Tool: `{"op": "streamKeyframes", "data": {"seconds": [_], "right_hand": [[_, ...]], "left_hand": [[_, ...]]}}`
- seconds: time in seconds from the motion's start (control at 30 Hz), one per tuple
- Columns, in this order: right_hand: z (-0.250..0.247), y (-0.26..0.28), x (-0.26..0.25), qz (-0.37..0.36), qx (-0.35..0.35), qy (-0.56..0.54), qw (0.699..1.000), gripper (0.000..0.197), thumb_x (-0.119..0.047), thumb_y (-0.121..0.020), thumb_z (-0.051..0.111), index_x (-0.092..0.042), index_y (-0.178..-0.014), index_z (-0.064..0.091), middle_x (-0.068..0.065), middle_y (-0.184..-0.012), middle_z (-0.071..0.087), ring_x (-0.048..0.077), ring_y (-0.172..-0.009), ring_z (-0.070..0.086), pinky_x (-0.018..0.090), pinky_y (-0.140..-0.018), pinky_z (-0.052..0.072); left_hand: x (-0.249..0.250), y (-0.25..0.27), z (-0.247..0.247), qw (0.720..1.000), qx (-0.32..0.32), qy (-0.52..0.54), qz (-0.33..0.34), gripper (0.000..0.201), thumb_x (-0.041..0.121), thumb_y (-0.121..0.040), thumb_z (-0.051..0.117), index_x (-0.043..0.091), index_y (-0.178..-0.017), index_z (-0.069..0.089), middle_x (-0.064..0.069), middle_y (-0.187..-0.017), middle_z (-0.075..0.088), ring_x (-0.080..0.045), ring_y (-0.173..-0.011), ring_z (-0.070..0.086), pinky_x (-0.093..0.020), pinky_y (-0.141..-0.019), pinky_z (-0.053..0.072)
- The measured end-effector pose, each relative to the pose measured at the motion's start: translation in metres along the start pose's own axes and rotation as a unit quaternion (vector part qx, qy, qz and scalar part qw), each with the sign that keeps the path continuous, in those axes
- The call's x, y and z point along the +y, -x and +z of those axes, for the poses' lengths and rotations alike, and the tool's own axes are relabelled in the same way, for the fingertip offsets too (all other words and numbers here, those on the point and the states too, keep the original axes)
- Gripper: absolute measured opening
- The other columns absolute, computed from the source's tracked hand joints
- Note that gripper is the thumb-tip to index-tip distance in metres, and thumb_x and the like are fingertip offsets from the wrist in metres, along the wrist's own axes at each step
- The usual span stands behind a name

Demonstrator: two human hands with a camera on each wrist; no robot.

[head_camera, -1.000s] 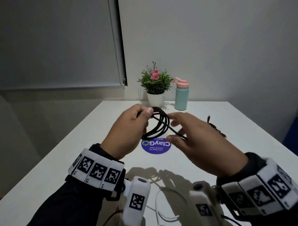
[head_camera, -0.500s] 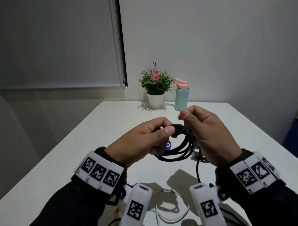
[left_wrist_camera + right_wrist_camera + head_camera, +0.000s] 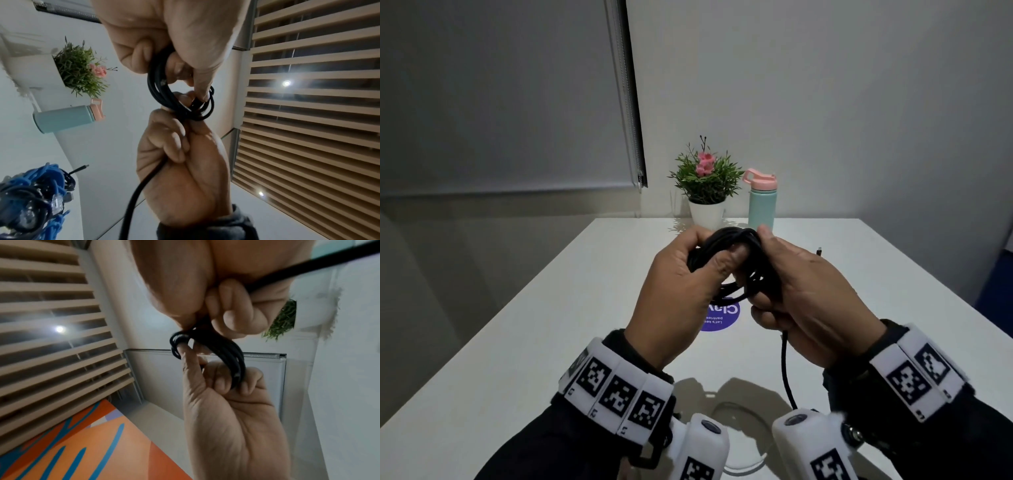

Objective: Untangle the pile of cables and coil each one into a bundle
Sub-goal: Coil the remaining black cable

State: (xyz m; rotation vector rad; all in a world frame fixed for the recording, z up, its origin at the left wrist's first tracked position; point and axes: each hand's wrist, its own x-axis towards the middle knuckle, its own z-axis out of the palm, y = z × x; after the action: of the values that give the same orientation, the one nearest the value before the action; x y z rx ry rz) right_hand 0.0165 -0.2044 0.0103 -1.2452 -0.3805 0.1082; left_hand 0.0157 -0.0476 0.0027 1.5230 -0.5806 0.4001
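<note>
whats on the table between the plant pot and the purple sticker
In the head view, nothing lies there; only the held black cable coil crosses between plant pot and purple sticker.

Right hand (image 3: 236, 293) at top of frame, fingers curled round black cable (image 3: 222, 350) coil at centre; left hand (image 3: 230, 410) below pinches it. Plant (image 3: 283, 322) at right edge, slatted ceiling (image 3: 51, 331) at left.

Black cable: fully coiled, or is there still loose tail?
Partly coiled. The black cable sits looped between left hand and right hand; a loose tail hangs below.
</note>
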Motion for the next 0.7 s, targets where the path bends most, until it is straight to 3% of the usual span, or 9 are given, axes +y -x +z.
{"op": "streamKeyframes", "data": {"seconds": [0.1, 0.2, 0.27, 0.33, 0.4, 0.43, 0.5, 0.57, 0.7], "right_hand": [[0.000, 0.001, -0.003, -0.011, 0.084, 0.063, 0.994, 0.043, -0.049, -0.099, 0.048, -0.016, -0.079, 0.066, -0.003, -0.057, 0.043, 0.009, -0.044, 0.032, 0.021, -0.040, 0.027], [-0.002, 0.002, -0.008, -0.022, 0.106, 0.123, 0.986, 0.051, -0.046, -0.099, 0.047, -0.022, -0.054, 0.049, -0.008, -0.047, 0.035, 0.007, -0.038, 0.028, 0.021, -0.037, 0.024], [-0.002, 0.003, -0.013, -0.050, 0.072, 0.179, 0.980, 0.054, -0.039, -0.102, 0.044, -0.017, -0.054, 0.051, -0.006, -0.045, 0.043, 0.010, -0.037, 0.036, 0.022, -0.038, 0.033], [-0.003, 0.005, -0.016, -0.085, 0.034, 0.300, 0.949, 0.053, -0.038, -0.104, 0.041, -0.005, -0.068, 0.062, 0.005, -0.056, 0.062, 0.021, -0.051, 0.054, 0.031, -0.054, 0.047], [-0.002, 0.008, -0.016, -0.104, 0.003, 0.389, 0.915, 0.055, -0.040, -0.105, 0.038, -0.003, -0.074, 0.064, 0.001, -0.058, 0.064, 0.010, -0.049, 0.050, 0.026, -0.054, 0.041], [-0.001, 0.009, -0.015, -0.107, -0.015, 0.394, 0.913, 0.055, -0.039, -0.105, 0.038, -0.004, -0.072, 0.065, -0.002, -0.056, 0.062, 0.005, -0.047, 0.046, 0.019, -0.052, 0.037], [0.000, 0.009, -0.014, -0.102, -0.014, 0.362, 0.927, 0.055, -0.038, -0.104, 0.041, 0.000, -0.070, 0.062, -0.006, -0.049, 0.052, 0.002, -0.041, 0.040, 0.011, -0.045, 0.032], [-0.002, 0.007, -0.014, -0.110, 0.009, 0.310, 0.944, 0.048, -0.037, -0.102, 0.047, -0.005, -0.068, 0.061, -0.008, -0.047, 0.048, 0.001, -0.036, 0.039, 0.007, -0.040, 0.029], [-0.016, 0.001, -0.015, -0.089, 0.023, 0.252, 0.963, 0.032, -0.032, -0.098, 0.055, -0.005, -0.083, 0.065, -0.005, -0.048, 0.042, 0.006, -0.039, 0.026, 0.020, -0.040, 0.021]], "left_hand": [[-0.002, 0.004, 0.003, 0.997, -0.074, -0.013, -0.027, 0.024, 0.033, -0.092, 0.065, 0.010, -0.096, 0.060, 0.012, -0.072, 0.066, -0.001, -0.065, 0.061, -0.014, -0.063, 0.050], [-0.001, 0.004, -0.003, 0.987, -0.145, -0.010, -0.076, 0.016, 0.028, -0.094, 0.062, 0.013, -0.097, 0.061, 0.004, -0.083, 0.068, -0.009, -0.081, 0.066, -0.021, -0.078, 0.051], [0.003, 0.000, -0.011, 0.978, -0.177, 0.018, -0.106, 0.021, 0.032, -0.091, 0.061, 0.013, -0.099, 0.066, -0.001, -0.095, 0.070, -0.016, -0.094, 0.065, -0.032, -0.089, 0.048], [0.008, -0.003, -0.018, 0.968, -0.218, 0.052, -0.112, 0.035, 0.043, -0.091, 0.055, 0.014, -0.102, 0.071, -0.003, -0.102, 0.072, -0.021, -0.102, 0.065, -0.036, -0.094, 0.046], [0.011, -0.002, -0.018, 0.963, -0.234, 0.057, -0.118, 0.045, 0.055, -0.091, 0.057, 0.014, -0.101, 0.072, 0.002, -0.092, 0.072, -0.020, -0.091, 0.067, -0.033, -0.088, 0.049], [0.010, -0.001, -0.015, 0.965, -0.223, 0.047, -0.130, 0.055, 0.058, -0.089, 0.059, 0.005, -0.101, 0.067, 0.003, -0.082, 0.067, -0.017, -0.081, 0.065, -0.033, -0.082, 0.049], [0.007, 0.001, -0.009, 0.969, -0.197, 0.038, -0.142, 0.068, 0.055, -0.091, 0.058, -0.011, -0.106, 0.050, 0.004, -0.070, 0.053, -0.014, -0.065, 0.053, -0.033, -0.071, 0.040], [0.006, 0.003, -0.004, 0.972, -0.173, 0.061, -0.144, 0.067, 0.051, -0.096, 0.054, -0.014, -0.112, 0.048, 0.009, -0.064, 0.048, -0.012, -0.058, 0.041, -0.034, -0.065, 0.030], [0.013, -0.002, -0.007, 0.958, -0.135, 0.194, -0.159, 0.033, 0.039, -0.095, 0.054, 0.009, -0.094, 0.068, 0.006, -0.065, 0.038, -0.011, -0.055, 0.035, -0.032, -0.065, 0.030]]}}
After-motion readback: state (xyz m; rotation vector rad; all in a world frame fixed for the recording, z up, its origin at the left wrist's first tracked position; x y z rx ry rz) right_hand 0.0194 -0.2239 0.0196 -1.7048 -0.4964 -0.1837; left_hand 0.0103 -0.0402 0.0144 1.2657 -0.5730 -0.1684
